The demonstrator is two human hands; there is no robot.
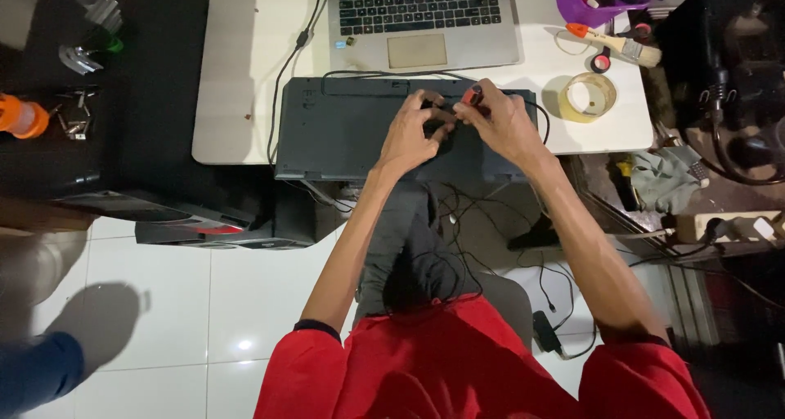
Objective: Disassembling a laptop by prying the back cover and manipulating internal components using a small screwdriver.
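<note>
Fingertips of your right hand (500,125) pinch a small red-handled tool (472,97), its tip pointing down at the dark flat keyboard (343,133) turned face-down on the table edge. Your left hand (411,134) curls beside it, fingers closed on a small dark part of the keyboard's back; the two hands touch. Behind them lies an open laptop (421,18), to the right a tape roll (590,97) and a brush (615,43) on the white table (241,76)
</note>
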